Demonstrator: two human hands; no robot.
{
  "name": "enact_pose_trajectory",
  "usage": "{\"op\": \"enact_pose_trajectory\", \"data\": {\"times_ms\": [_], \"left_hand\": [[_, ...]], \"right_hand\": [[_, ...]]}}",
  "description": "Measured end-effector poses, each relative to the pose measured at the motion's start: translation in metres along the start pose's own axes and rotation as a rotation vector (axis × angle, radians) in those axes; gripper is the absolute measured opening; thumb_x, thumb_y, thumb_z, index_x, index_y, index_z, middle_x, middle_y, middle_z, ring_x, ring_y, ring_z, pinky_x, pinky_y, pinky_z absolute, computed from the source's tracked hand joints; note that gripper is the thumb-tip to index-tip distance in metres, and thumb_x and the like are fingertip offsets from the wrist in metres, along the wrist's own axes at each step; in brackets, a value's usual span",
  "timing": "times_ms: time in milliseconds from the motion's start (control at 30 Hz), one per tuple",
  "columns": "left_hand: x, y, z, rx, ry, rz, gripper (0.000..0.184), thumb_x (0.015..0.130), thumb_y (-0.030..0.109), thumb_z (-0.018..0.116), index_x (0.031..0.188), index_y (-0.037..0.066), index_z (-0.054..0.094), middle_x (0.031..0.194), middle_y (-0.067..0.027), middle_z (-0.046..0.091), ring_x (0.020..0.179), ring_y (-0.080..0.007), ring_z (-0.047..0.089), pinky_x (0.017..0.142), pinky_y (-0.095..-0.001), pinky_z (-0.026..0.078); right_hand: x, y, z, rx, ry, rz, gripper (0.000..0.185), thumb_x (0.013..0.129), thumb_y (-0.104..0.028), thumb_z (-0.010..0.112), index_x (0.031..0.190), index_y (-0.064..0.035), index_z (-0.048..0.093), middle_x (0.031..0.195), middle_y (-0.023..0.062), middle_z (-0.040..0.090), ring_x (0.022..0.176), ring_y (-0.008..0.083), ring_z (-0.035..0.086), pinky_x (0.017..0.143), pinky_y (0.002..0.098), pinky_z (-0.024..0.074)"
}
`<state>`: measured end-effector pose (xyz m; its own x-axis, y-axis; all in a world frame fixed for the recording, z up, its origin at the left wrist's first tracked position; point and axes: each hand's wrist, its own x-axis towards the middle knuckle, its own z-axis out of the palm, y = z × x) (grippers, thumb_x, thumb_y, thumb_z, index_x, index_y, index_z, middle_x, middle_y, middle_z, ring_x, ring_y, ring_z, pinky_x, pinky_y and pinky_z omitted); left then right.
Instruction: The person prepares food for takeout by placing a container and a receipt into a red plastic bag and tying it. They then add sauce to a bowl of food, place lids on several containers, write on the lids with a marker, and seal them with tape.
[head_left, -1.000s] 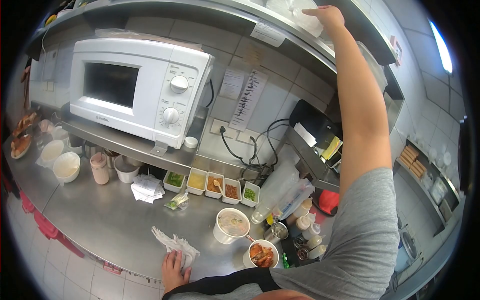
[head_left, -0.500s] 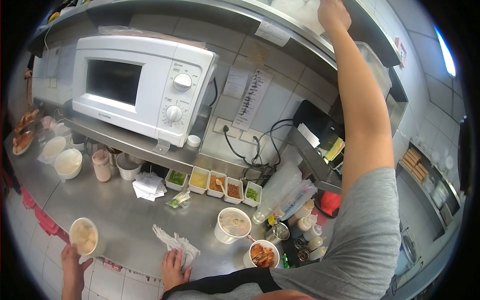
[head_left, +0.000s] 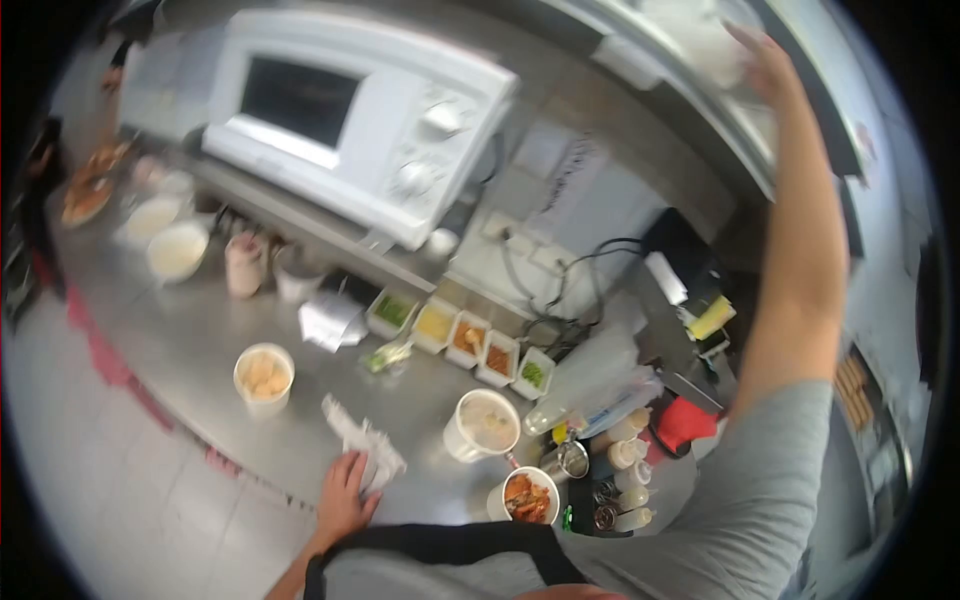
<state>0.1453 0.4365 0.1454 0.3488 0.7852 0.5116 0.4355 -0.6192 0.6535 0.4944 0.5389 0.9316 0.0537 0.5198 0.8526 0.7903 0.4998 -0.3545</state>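
My left hand rests on a crumpled white cloth on the steel counter, its fingers curled over the near end. My right arm stretches up to the top shelf, where my right hand is beside a white plastic bag, one finger extended; the view is blurred there. A white paper bowl of pale round pieces stands left of the cloth. To its right are a larger white tub with a clear cover and a white bowl of reddish-brown food.
A white microwave sits on a raised shelf. Below it are several small topping trays, paper slips and a pink-lidded jar. Squeeze bottles and a red object stand at the right. Cables hang by the wall.
The bowl of pale pieces, held by another person's hand earlier, now stands on the counter, and that hand is gone. The camera has tilted. My right hand's fingers have extended by the bag.
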Motion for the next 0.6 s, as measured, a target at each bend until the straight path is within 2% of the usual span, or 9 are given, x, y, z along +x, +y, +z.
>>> {"op": "enact_pose_trajectory", "data": {"times_ms": [67,100,233,400,533,600], "left_hand": [[-0.012,0.000,-0.001,0.013,0.017,-0.029,0.078,0.068,0.020,0.074,0.136,0.005,0.040,0.132,-0.0197,0.043,0.120,-0.0385,0.042,0.101,-0.0445,0.037],[0.000,-0.002,-0.003,0.032,0.016,0.003,0.077,0.068,0.020,0.074,0.136,0.006,0.040,0.132,-0.0194,0.043,0.120,-0.0379,0.043,0.101,-0.0437,0.037],[0.001,0.003,-0.009,0.028,-0.007,-0.037,0.077,0.070,0.021,0.073,0.138,0.009,0.038,0.132,-0.0182,0.042,0.119,-0.0372,0.043,0.101,-0.0435,0.037],[0.000,0.001,-0.007,0.002,0.038,-0.052,0.076,0.071,0.023,0.073,0.138,0.010,0.038,0.138,-0.0186,0.037,0.126,-0.0401,0.037,0.104,-0.0455,0.034],[0.002,0.005,-0.015,0.020,0.146,-0.024,0.076,0.072,0.026,0.073,0.138,0.011,0.039,0.142,-0.0193,0.031,0.132,-0.0431,0.029,0.107,-0.0466,0.030],[0.005,0.005,-0.016,0.031,0.221,-0.014,0.077,0.072,0.028,0.074,0.139,0.012,0.038,0.144,-0.0194,0.030,0.133,-0.0419,0.029,0.108,-0.0460,0.030]], "right_hand": [[0.051,0.038,-0.050,-0.171,0.014,-0.076,0.037,0.089,-0.019,0.060,0.121,-0.0021,0.057,0.115,0.0079,0.062,0.110,0.0168,0.055,0.090,0.0306,0.0437],[0.058,0.043,-0.059,-0.233,0.069,-0.262,0.037,0.089,-0.020,0.059,0.121,-0.0009,0.058,0.120,0.0088,0.060,0.114,0.0171,0.054,0.096,0.0298,0.0415],[0.042,0.045,-0.041,-0.464,0.223,-0.342,0.035,0.084,-0.017,0.062,0.115,-0.0011,0.059,0.118,0.0106,0.061,0.113,0.0209,0.055,0.095,0.0332,0.0429],[-0.016,0.025,-0.011,-0.567,0.221,-0.527,0.033,0.078,-0.013,0.066,0.108,-0.0015,0.061,0.115,0.0128,0.062,0.112,0.0256,0.056,0.094,0.0373,0.0447],[-0.109,-0.006,0.020,-0.537,0.054,-0.821,0.031,0.073,-0.010,0.069,0.102,-0.0017,0.063,0.113,0.0146,0.062,0.111,0.0293,0.056,0.093,0.0406,0.0462],[-0.178,-0.021,0.040,-0.454,-0.160,-0.985,0.031,0.071,-0.009,0.070,0.100,-0.0018,0.063,0.112,0.0155,0.063,0.111,0.0312,0.057,0.093,0.0423,0.0469]]}}
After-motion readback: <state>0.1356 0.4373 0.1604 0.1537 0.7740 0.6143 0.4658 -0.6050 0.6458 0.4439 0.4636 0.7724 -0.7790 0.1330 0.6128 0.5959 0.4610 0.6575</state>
